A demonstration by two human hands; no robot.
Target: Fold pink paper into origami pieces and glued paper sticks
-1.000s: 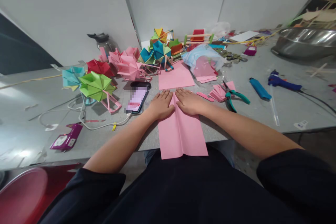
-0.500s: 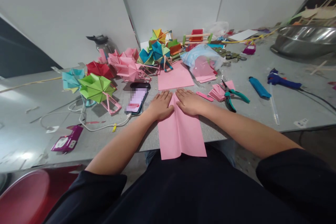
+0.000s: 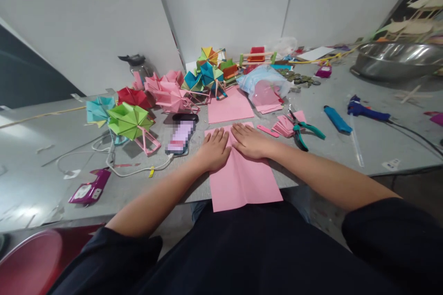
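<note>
A sheet of pink paper (image 3: 247, 184) with a crease down its middle lies in front of me, its near end reaching past the table edge. My left hand (image 3: 215, 150) rests flat on its upper left part, fingers stretched out. On the other side of the crease my right hand (image 3: 249, 140) presses flat too, fingers extended. Just beyond the fingertips is a stack of pink paper (image 3: 230, 107). A phone (image 3: 180, 137) lies left of my left hand, and a small pink strip (image 3: 267, 131) is near my right hand.
Folded paper pieces, among them a green one (image 3: 129, 120), stand at the left. Pliers (image 3: 302, 130), a blue cutter-like tool (image 3: 337, 120), a glue gun (image 3: 367, 109) and a metal bowl (image 3: 391, 67) are to the right. A white cable (image 3: 138, 174) runs to the phone.
The pink sheet has turned slightly and lies flatter, its near right corner further right. Both hands have stayed flat on it, a little lower in view, and the camera has tilted slightly.
</note>
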